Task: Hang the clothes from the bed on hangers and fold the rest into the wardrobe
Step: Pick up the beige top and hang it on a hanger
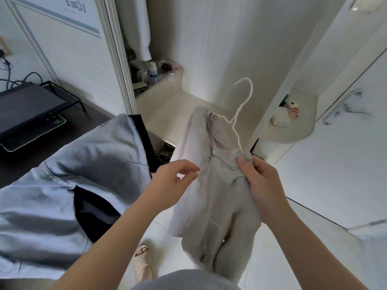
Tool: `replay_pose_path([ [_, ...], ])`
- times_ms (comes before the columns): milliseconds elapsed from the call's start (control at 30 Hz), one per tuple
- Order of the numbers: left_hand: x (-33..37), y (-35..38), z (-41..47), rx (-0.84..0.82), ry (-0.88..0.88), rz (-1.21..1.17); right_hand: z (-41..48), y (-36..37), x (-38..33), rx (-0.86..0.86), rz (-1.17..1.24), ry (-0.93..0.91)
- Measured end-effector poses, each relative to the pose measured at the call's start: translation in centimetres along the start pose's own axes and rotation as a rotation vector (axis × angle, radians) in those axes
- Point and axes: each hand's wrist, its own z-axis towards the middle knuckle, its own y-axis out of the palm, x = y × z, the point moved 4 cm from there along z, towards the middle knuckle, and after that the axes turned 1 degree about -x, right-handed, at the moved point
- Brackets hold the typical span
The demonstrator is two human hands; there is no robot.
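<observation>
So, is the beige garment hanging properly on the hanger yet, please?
Not yet: garment bunched at one hanger end; right hand pinches loose cloth.

I count two grips of my own, the left grip [173, 181] and the right grip [259, 185]. There is one white wire hanger [242, 107]. I see four pieces of clothing: one beige garment [219, 206], one light blue shirt [83, 164], one black garment [94, 216] and one white garment [138, 28] hanging in the wardrobe. I also count one white bottle [152, 72], one toy duck [291, 104], one white box [280, 119], one door handle [349, 107] and one slipper [144, 266].
</observation>
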Motion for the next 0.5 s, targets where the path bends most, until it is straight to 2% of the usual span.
replay_pose_path([
  [100,1.0,-1.6,2.0,-0.053,0.039,-0.054,3.0,2.2,-2.1,0.092,0.013,-0.056],
  [233,2.9,-5.1,4.7,-0.128,0.122,-0.105,7.0,6.0,-5.0,0.121,0.18,-0.073],
  [400,4.9,-10.4,7.9,-0.254,0.258,-0.036,12.3,10.3,-10.7,0.146,0.134,-0.233],
  [500,6.2,-13.5,9.9,-0.341,0.305,0.088,15.3,12.6,-14.6,0.179,0.101,-0.314],
])
